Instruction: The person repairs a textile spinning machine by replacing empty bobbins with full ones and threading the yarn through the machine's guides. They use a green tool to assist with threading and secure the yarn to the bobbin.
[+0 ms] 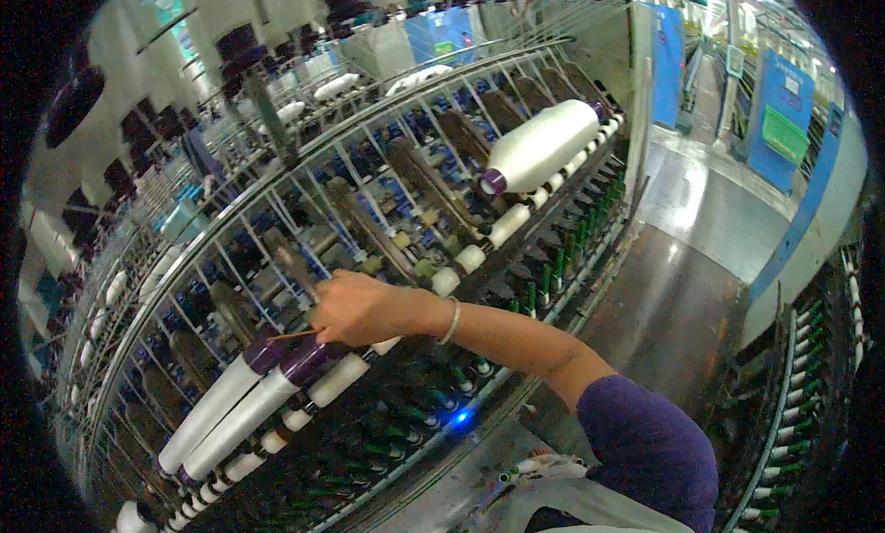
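My right hand (369,310) reaches in from the lower right, with a pale bracelet at its wrist. Its fingers are closed above the purple end of a bobbin; what they grip is hidden. A thin orange-brown strip (291,336) shows at the fingertips. Right below the hand lie two slim bobbins wound with white yarn, one nearer (241,422) and one behind it (210,411), both with purple tube ends. Farther along the machine rests a much fuller bobbin of white yarn (548,144) on a purple tube. My left hand is out of the picture.
White rollers (336,379) run along the spinning frame, with green-tipped spindles (547,277) below. Brown arms (424,178) stand behind the rollers under a curved metal rail (217,233). A dark aisle floor (636,293) separates this from another spindle row (800,395) on the right.
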`<state>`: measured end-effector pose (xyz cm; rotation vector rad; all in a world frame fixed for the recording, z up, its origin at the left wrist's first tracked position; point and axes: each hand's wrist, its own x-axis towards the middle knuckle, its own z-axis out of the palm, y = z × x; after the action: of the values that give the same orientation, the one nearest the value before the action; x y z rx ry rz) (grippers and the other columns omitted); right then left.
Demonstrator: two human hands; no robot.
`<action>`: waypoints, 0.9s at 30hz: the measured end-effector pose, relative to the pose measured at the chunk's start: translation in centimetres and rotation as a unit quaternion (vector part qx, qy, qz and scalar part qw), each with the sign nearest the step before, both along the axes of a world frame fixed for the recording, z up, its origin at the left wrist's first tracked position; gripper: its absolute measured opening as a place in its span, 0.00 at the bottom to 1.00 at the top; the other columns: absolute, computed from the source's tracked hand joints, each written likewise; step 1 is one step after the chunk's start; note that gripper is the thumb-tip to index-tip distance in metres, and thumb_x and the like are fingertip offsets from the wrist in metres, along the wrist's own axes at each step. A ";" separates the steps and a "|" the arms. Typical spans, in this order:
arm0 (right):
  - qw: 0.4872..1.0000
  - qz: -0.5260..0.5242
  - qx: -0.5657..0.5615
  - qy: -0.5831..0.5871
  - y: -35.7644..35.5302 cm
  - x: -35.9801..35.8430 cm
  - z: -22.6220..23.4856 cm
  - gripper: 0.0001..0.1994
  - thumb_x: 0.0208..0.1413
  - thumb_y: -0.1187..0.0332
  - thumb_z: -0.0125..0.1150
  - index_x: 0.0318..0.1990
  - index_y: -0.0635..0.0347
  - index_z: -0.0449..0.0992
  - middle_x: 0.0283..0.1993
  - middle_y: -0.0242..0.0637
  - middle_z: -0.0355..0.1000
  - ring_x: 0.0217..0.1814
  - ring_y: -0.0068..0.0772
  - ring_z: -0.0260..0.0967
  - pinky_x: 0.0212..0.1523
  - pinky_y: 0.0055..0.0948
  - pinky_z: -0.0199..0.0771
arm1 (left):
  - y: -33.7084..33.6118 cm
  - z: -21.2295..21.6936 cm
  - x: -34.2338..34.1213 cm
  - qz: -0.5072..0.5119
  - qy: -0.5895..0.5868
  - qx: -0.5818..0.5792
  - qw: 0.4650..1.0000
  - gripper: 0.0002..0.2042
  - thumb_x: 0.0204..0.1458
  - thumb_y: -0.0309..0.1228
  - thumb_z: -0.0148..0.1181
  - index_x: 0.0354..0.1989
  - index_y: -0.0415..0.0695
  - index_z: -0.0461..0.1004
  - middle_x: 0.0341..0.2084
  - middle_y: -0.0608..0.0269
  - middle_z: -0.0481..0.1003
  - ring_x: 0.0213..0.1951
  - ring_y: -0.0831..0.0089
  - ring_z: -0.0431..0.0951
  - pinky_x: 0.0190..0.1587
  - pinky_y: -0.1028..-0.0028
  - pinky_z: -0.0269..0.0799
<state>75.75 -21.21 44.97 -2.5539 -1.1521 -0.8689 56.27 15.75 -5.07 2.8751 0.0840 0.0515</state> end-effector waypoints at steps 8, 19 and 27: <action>0.988 0.037 0.022 -0.150 -0.5 -1.0 -1.3 0.05 0.46 0.65 0.63 0.24 0.52 0.77 0.25 0.30 0.70 0.33 0.34 0.68 0.34 0.35 0.65 | -1.2 2.6 -8.0 -0.028 -0.023 -0.084 0.996 0.20 0.44 0.37 0.63 0.45 0.40 0.74 0.46 0.46 0.71 0.44 0.51 0.73 0.45 0.56 0.70; 0.983 0.126 0.113 -0.067 -1.9 0.4 -2.4 0.02 0.46 0.70 0.60 0.26 0.55 0.76 0.25 0.35 0.71 0.34 0.40 0.68 0.36 0.36 0.67 | -8.6 20.6 -21.2 0.224 -0.221 -0.071 0.947 0.34 0.40 0.18 0.55 0.62 0.46 0.60 0.62 0.48 0.58 0.60 0.48 0.62 0.58 0.60 0.65; 0.977 0.106 0.187 0.009 -4.9 3.6 -8.7 0.06 0.57 0.72 0.55 0.39 0.65 0.74 0.36 0.40 0.70 0.40 0.39 0.67 0.42 0.34 0.69 | -1.6 19.3 -19.1 0.171 -0.283 -0.099 0.938 0.34 0.42 0.18 0.54 0.64 0.46 0.57 0.59 0.47 0.63 0.61 0.49 0.62 0.60 0.58 0.61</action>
<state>79.33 -26.10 36.27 -2.0933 -1.1080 -0.9080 37.21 14.15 14.18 2.4981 0.4444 0.8734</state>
